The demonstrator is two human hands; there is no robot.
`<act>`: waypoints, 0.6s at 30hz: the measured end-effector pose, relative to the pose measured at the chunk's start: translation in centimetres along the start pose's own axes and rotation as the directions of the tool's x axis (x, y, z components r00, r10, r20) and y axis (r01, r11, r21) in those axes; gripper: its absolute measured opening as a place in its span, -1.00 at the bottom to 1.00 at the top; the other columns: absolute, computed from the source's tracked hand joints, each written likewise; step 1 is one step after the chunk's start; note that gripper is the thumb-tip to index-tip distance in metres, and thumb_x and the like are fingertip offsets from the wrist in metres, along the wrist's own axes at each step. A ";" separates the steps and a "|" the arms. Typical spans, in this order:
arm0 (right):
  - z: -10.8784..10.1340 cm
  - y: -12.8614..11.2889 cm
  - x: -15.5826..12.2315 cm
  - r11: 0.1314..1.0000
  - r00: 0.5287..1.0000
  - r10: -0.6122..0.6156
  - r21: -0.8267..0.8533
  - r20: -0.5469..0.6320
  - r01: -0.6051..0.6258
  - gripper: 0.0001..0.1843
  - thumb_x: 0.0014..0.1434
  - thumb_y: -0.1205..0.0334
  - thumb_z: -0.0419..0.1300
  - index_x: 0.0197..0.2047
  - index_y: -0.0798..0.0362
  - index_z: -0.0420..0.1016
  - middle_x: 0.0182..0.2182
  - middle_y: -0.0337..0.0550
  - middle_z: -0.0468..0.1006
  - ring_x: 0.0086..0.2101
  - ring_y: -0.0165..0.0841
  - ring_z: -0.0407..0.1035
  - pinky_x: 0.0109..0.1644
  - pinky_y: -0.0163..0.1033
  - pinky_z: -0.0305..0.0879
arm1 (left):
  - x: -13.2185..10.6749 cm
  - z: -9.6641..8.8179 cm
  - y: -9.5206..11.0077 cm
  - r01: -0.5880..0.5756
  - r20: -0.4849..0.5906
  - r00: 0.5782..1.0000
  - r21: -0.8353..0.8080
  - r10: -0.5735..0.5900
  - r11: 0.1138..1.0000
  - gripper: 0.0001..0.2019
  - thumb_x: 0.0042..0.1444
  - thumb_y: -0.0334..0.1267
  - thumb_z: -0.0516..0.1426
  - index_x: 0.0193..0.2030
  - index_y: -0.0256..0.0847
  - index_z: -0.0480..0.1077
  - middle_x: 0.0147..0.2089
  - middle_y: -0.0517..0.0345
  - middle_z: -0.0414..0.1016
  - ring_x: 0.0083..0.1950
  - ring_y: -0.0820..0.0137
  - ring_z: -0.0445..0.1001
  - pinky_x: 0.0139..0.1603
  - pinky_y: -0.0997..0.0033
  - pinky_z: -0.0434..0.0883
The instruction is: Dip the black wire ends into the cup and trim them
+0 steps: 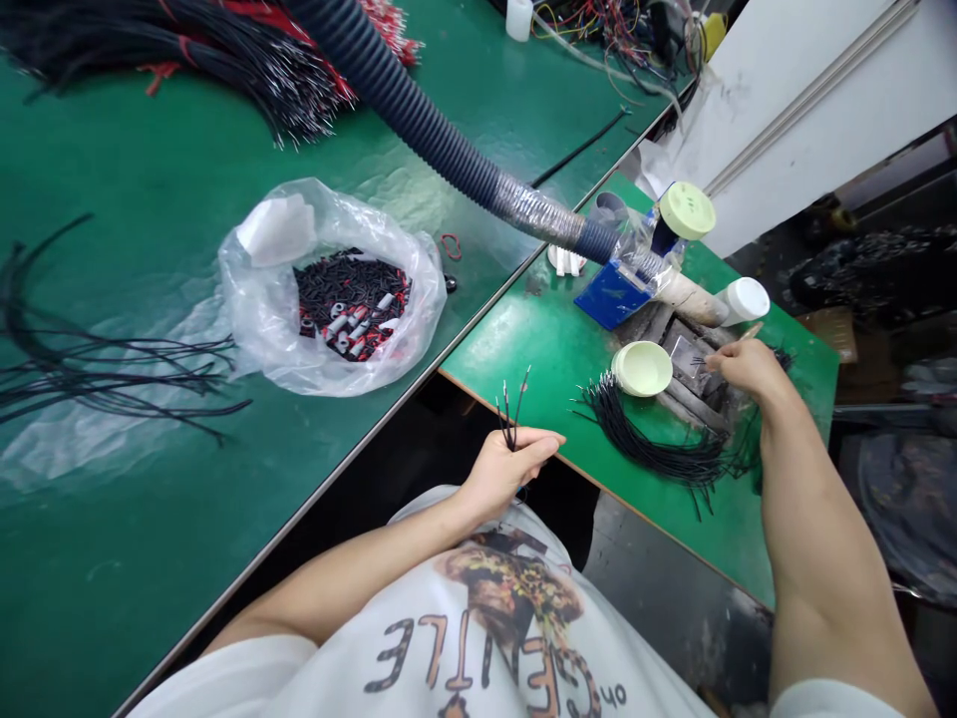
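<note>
Being dipped, seemingly, wire ends [700, 360] are being pinched by the right hand [748, 367], spare wires [510, 411] being gripped ready by the left hand [508, 469].

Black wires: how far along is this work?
Done, it seems: a bundle with bare tips lies by the cup. In hand: the left hand grips a few wires; the right hand is at the metal fixture. Left, perhaps: loose wires on the big table.

The white shirt [478, 638] bears orange letters, upside down in this view, that read roughly "GENTLE". Smaller marks beside them stay illegible.
</note>
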State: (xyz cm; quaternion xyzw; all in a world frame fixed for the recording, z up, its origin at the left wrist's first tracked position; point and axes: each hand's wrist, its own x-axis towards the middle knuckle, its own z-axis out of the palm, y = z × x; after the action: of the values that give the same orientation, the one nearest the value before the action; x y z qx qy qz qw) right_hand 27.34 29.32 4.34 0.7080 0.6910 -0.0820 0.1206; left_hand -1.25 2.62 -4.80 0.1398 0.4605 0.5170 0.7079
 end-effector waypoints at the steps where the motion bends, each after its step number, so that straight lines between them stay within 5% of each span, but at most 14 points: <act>1: 0.2 0.0 0.1 1.000 1.000 -0.003 0.000 -0.001 0.003 -0.63 0.12 0.18 0.18 -0.33 0.36 0.67 -0.49 0.04 0.52 -0.48 -0.49 0.20 -0.33 -0.17 0.00 | 0.0 0.0 0.0 0.001 -0.001 1.000 0.000 -0.001 1.000 -0.64 -0.07 -0.04 0.35 -0.25 -0.31 0.62 -0.69 0.34 0.16 -0.63 0.65 0.02 -0.59 0.55 -0.11; 8: -0.8 -0.2 -0.3 0.999 0.999 -0.029 -0.044 -0.024 0.028 -0.73 0.07 0.22 0.24 -0.39 0.26 0.68 -0.53 -0.04 0.51 -0.55 -0.52 0.13 -0.36 -0.20 -0.02 | 0.1 0.0 -0.2 0.009 0.000 1.000 -0.012 -0.009 1.000 -0.65 -0.07 -0.05 0.35 -0.25 -0.31 0.62 -0.68 0.34 0.16 -0.63 0.66 0.01 -0.59 0.55 -0.10; 12: -3.6 0.4 -4.2 0.989 0.984 -0.003 -0.145 -0.177 -0.024 -0.75 0.10 0.17 0.25 -0.32 0.17 0.68 -0.43 0.05 0.56 -0.56 -0.49 0.04 -0.36 -0.18 -0.08 | 0.0 0.2 0.0 0.034 0.018 0.999 -0.012 -0.034 0.999 -0.63 -0.09 -0.03 0.36 -0.26 -0.32 0.62 -0.69 0.35 0.15 -0.64 0.67 0.00 -0.60 0.55 -0.12; 15: -4.2 -0.2 -9.0 0.961 0.922 -0.033 -0.264 -0.387 -0.076 -0.73 0.15 0.08 0.23 -0.27 0.08 0.66 -0.45 0.06 0.57 -0.56 -0.40 0.11 -0.39 -0.19 -0.13 | -0.3 0.6 0.2 0.059 0.041 0.997 0.007 -0.059 0.998 -0.60 -0.11 -0.01 0.36 -0.25 -0.33 0.62 -0.69 0.35 0.16 -0.65 0.67 0.00 -0.61 0.56 -0.12; 18: -2.0 -2.7 -13.1 0.969 0.827 -0.203 -0.230 -0.524 0.093 -0.77 0.19 0.11 0.20 -0.28 0.06 0.62 -0.46 -0.03 0.60 -0.48 -0.33 0.33 -0.42 -0.26 -0.04 | -0.6 1.0 0.2 0.085 0.061 0.994 0.039 -0.087 0.996 -0.57 -0.13 0.02 0.36 -0.25 -0.33 0.61 -0.70 0.36 0.16 -0.66 0.66 0.01 -0.62 0.56 -0.11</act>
State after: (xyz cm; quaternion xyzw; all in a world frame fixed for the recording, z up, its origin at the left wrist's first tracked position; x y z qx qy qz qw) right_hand 24.15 17.39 9.79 0.6308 0.7543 0.1809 -0.0185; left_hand -0.58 2.51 -3.81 0.1489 0.4532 0.4729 0.7408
